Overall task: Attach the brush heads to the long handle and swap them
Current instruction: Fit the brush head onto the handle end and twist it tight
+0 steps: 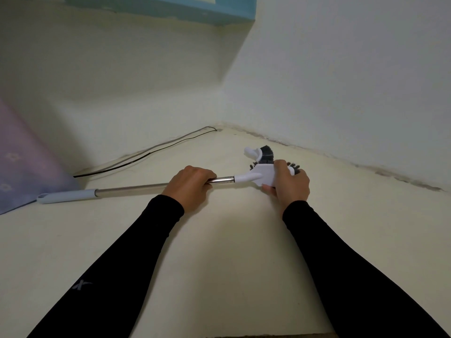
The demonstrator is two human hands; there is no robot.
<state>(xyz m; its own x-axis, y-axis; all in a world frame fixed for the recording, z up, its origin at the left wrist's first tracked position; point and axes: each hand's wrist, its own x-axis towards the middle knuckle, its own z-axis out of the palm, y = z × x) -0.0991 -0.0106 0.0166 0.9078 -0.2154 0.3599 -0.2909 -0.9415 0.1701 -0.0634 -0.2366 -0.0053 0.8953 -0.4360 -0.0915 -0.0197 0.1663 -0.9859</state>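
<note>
A long metal handle (136,187) with a pale grey grip (67,196) lies across the floor, pointing left. My left hand (189,184) is closed around its shaft near the right end. A white brush head (260,175) with black bristles sits on that end of the handle, and my right hand (289,185) grips its body from above. Just behind it on the floor lies a second white brush head (260,152) with black bristles, untouched.
The cream floor meets two walls in a corner (219,128) just beyond the brushes. A black and grey cable (146,152) runs along the left wall's base. A lilac cloth (22,167) lies at the far left, under the handle's grip end.
</note>
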